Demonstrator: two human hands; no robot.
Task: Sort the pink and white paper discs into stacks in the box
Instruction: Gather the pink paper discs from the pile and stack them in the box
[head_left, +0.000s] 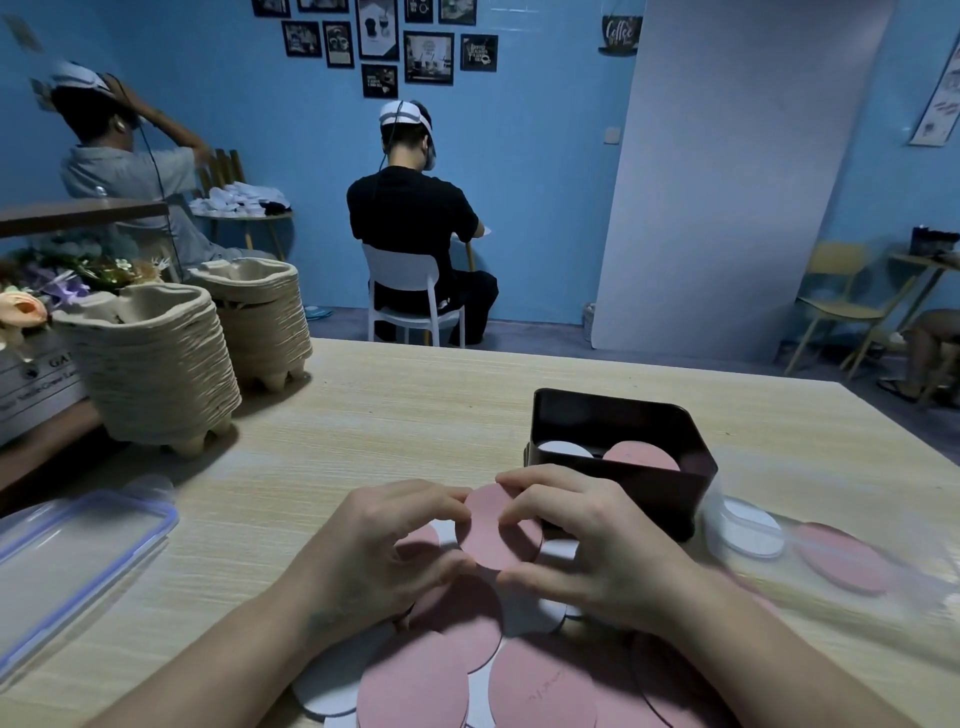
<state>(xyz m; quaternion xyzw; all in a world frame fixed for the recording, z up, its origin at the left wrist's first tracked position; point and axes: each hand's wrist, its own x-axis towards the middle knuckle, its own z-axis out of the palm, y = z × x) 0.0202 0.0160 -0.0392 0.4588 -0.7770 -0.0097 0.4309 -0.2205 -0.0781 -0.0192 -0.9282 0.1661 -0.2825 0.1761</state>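
Am pinching pink disc (497, 527) with both my left hand (387, 545) and right hand (592, 540), over loose disc pile (467, 670); dark box (623, 483) at 1 o'clock.

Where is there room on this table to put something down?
Bare table lies between the tray stacks and the box, and between the lid and the left hand. Crowded: the discs near you, and the bags right of the box.

Left hand (384, 540) and right hand (587, 545), fingers curled, pinch 1 pink disc (483, 538), thumbs seemingly under it.
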